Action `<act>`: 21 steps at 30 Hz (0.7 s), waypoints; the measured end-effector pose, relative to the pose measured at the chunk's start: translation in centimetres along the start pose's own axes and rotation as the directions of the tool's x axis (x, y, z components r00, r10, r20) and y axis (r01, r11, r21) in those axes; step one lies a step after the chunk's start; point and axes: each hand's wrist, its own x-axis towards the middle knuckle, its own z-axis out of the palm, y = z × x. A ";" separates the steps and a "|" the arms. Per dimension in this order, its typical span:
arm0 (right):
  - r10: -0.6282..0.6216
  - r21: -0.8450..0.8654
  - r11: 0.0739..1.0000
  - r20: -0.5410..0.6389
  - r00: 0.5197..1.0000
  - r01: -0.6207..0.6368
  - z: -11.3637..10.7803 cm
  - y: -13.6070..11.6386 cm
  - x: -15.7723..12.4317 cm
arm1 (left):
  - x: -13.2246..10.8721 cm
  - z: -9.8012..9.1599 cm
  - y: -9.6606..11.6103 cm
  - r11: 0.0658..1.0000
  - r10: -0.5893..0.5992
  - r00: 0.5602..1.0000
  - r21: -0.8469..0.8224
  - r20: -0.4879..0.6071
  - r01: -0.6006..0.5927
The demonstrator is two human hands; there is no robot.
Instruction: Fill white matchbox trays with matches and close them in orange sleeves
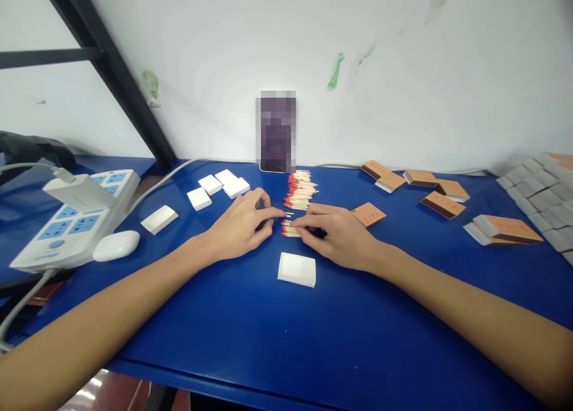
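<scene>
My left hand [244, 223] and my right hand [335, 232] meet on the blue table [250, 333], fingers pinched together around a small bundle of red-tipped matches [289, 227]. A larger pile of matches [301, 190] lies just behind the bundle. A white inner matchbox tray [296, 269] sits in front of my hands, nearer to me. An orange matchbox sleeve [368, 214] lies right beside my right hand.
Several white trays [218, 187] lie at the back left, orange matchboxes [441, 199] at the right, and grey stacked trays [544, 199] at the far right. A power strip [78, 217] and a white earbud case [116, 246] sit at the left. A phone [276, 132] leans on the wall.
</scene>
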 end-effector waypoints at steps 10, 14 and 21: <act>0.005 -0.014 1.000 -0.051 0.999 -0.006 0.1 0.0 0.0 | -0.1 0.1 -0.1 1.000 0.014 0.999 0.002 -0.035 -0.014; 0.030 -0.040 0.999 -0.052 0.998 -0.033 0.1 0.0 0.0 | -0.1 0.1 -0.1 1.000 0.007 0.999 0.018 -0.051 -0.006; 0.102 -0.094 0.991 0.040 0.994 -0.098 -0.1 -0.2 0.2 | -0.1 0.5 -0.2 0.997 -0.030 0.990 0.068 -0.135 0.039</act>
